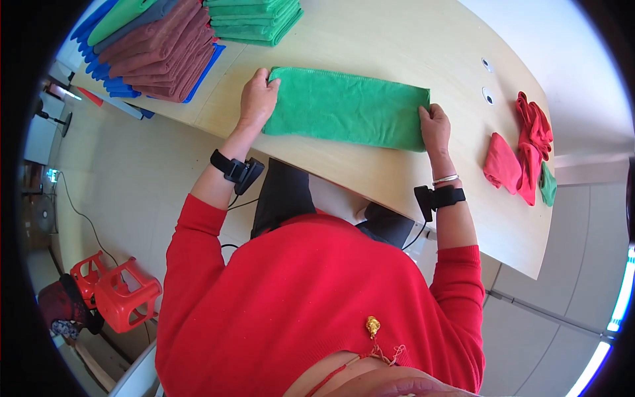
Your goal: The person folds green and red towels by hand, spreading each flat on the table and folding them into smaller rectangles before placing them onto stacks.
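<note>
A green towel (347, 108), folded into a long rectangle, lies over the near part of the pale wooden table (390, 33). My left hand (258, 99) grips its left end near the far corner, thumb on top. At the opposite end my right hand (435, 129) is closed on the towel's right edge, the fingers partly hidden. A stitched hem runs along the far edge of the cloth. Both my wrists carry black straps with small devices, and a bracelet (446, 179) sits by the right one.
Stacks of folded towels stand at the far left: brown ones (159, 49) among blue, and green ones (254, 20) beside them. Crumpled red cloths (529, 142) and a small green cloth (548, 184) lie at the table's right edge. Red plastic stools (126, 294) stand on the floor at left.
</note>
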Action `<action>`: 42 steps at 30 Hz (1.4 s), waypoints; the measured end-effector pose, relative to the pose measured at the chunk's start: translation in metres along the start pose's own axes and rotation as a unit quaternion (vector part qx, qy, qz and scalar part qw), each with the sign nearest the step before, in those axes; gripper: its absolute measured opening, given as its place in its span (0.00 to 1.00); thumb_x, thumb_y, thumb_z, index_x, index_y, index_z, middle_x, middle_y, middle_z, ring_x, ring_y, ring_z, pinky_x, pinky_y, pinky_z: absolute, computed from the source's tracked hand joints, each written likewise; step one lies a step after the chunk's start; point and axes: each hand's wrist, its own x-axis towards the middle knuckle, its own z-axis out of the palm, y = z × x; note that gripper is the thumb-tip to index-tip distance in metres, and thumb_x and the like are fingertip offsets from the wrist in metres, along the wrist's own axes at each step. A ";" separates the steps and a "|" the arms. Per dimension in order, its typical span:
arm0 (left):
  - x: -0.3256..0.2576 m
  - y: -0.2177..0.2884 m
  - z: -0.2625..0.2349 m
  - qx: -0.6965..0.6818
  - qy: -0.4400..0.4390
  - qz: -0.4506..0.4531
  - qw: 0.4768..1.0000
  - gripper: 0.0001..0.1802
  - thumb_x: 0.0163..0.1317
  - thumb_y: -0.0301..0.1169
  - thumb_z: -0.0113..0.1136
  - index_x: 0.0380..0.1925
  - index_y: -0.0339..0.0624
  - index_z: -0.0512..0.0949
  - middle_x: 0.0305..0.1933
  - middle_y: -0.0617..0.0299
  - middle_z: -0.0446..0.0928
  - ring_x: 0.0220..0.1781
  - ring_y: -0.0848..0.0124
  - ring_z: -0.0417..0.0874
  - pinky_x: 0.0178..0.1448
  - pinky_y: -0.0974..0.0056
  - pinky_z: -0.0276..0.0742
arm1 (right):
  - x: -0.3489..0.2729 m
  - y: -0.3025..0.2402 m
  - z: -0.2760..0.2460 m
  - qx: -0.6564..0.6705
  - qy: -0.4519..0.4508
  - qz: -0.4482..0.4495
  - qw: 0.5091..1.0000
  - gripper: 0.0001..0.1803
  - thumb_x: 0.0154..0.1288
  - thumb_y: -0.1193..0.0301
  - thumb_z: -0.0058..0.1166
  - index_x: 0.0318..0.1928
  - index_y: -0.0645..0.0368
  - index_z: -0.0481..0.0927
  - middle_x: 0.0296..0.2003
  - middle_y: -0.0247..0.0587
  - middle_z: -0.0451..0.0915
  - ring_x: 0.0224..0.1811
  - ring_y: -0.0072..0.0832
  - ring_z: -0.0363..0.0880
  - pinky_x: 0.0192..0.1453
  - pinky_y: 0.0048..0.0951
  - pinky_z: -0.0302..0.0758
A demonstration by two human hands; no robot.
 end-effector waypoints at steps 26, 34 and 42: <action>-0.093 0.022 -0.024 0.172 0.122 0.151 0.966 0.25 0.58 0.32 0.63 0.56 0.44 0.70 0.28 0.59 0.75 0.37 0.63 0.76 0.52 0.57 0.66 | -0.098 -0.004 -0.020 -0.201 0.091 -0.039 0.974 0.11 0.66 0.65 0.52 0.46 0.52 0.78 0.17 0.42 0.76 0.20 0.36 0.77 0.27 0.37 0.71; -0.097 0.020 -0.029 0.169 0.110 0.185 0.962 0.23 0.58 0.31 0.63 0.54 0.43 0.72 0.26 0.60 0.74 0.34 0.63 0.76 0.51 0.56 0.66 | -0.134 -0.013 -0.028 -0.274 0.089 -0.028 0.957 0.12 0.64 0.68 0.52 0.48 0.52 0.76 0.21 0.45 0.78 0.26 0.43 0.79 0.32 0.41 0.74; -0.103 0.052 -0.043 0.223 0.139 0.253 0.931 0.23 0.56 0.32 0.63 0.52 0.42 0.73 0.37 0.55 0.76 0.45 0.60 0.75 0.53 0.54 0.66 | -0.140 -0.063 -0.043 -0.285 0.086 -0.158 0.941 0.24 0.58 0.73 0.56 0.56 0.58 0.70 0.46 0.49 0.76 0.49 0.44 0.74 0.54 0.43 0.68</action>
